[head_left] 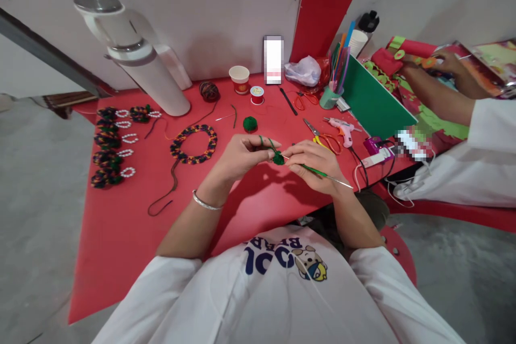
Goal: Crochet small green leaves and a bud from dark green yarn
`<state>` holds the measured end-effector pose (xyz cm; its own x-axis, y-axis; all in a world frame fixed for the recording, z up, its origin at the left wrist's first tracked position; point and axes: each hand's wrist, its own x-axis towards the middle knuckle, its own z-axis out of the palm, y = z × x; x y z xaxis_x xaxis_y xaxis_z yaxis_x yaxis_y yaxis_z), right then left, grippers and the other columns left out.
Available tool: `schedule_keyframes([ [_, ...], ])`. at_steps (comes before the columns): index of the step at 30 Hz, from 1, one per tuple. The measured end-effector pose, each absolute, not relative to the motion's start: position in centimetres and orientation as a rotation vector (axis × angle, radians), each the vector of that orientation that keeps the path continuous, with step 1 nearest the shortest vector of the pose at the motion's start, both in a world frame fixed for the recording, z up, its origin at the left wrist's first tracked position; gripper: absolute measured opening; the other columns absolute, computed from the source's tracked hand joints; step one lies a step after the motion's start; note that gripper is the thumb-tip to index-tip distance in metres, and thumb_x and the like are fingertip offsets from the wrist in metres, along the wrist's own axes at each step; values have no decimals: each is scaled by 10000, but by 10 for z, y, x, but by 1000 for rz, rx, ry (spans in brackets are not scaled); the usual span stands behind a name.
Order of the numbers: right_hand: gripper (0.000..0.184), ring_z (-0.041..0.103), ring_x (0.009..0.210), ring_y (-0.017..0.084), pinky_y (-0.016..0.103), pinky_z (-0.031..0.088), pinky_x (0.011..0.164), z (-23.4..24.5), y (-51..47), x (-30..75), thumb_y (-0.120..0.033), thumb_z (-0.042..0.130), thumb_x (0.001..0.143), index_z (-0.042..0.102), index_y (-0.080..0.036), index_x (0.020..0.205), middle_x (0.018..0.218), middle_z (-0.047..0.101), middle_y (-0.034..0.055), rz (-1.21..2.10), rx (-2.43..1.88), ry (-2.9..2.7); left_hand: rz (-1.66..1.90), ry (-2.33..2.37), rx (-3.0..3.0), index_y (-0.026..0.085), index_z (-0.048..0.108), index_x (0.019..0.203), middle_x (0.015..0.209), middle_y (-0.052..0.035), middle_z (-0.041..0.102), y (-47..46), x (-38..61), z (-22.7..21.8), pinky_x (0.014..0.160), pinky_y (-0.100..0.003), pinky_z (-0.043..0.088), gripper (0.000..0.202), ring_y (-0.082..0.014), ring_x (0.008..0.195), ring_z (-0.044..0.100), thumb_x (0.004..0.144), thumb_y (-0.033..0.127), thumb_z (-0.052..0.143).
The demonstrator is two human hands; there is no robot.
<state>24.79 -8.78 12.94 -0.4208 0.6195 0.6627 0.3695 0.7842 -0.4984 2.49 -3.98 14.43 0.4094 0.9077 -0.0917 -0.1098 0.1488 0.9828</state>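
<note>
Between my hands is a small green crochet piece (278,158), pinched in the fingers of my left hand (245,155). Green yarn loops over that hand's index finger. My right hand (316,165) grips a crochet hook (337,179) with a green handle, its tip at the green piece. Just beyond my fingers lies a ball of green yarn (250,124). Left of my hands rests a multicoloured crocheted ring (193,144) with a loose yarn tail.
Scissors (322,137), a pink glue gun (343,130) and a pen cup (329,98) stand at the right. A tall white flask (149,75), paper cup (239,81) and phone (273,60) are behind. Crocheted pieces with beads (107,140) line the left. A co-worker's arm (439,88) is beyond the green board (373,99).
</note>
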Motion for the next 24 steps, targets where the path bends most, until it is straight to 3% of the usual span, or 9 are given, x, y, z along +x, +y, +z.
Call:
schedule_keyframes([
  [7, 101, 755, 961, 207, 416, 606, 878, 136, -92, 248, -234, 651, 1004, 751, -251, 1015, 1063, 806, 77, 397, -783, -2022, 834, 834, 1329, 148, 769, 652, 831, -116, 796, -38, 23, 140, 618, -256, 495, 260, -154, 712, 649, 777, 365, 841],
  [10, 103, 752, 960, 205, 415, 608, 873, 133, -91, 248, -224, 650, 1002, 744, -253, 1033, 1077, 800, 78, 341, -773, -2048, 852, 839, 1348, 151, 771, 656, 883, -118, 808, -37, 23, 139, 626, -260, 502, 222, -151, 710, 654, 767, 329, 843],
  [14, 120, 738, 991, 213, 413, 614, 872, 131, -91, 249, -190, 656, 989, 726, -240, 1072, 1104, 790, 93, 202, -763, -2131, 871, 841, 1356, 146, 828, 803, 852, -95, 804, -39, 24, 141, 649, -272, 527, 137, -144, 671, 646, 733, 263, 844],
  [19, 115, 718, 1009, 221, 408, 622, 870, 133, -95, 248, -196, 657, 987, 722, -234, 1073, 1132, 784, 100, 9, -801, -2231, 876, 867, 1431, 148, 827, 823, 943, -108, 823, -39, 22, 142, 675, -283, 554, 109, -152, 697, 676, 774, 242, 800],
  [22, 136, 709, 1026, 218, 404, 612, 875, 135, -97, 247, -195, 617, 1005, 729, -239, 1069, 1148, 784, 91, -46, -830, -2295, 848, 845, 1496, 152, 825, 856, 997, -123, 831, -38, 20, 137, 719, -307, 573, 120, -195, 780, 736, 792, 243, 777],
  [24, 161, 702, 1048, 225, 409, 595, 878, 135, -98, 246, -178, 598, 1009, 734, -226, 1081, 1163, 788, 104, -101, -842, -2353, 867, 872, 1590, 157, 789, 769, 975, -129, 832, -37, 20, 131, 747, -320, 574, 88, -241, 881, 772, 801, 232, 758],
])
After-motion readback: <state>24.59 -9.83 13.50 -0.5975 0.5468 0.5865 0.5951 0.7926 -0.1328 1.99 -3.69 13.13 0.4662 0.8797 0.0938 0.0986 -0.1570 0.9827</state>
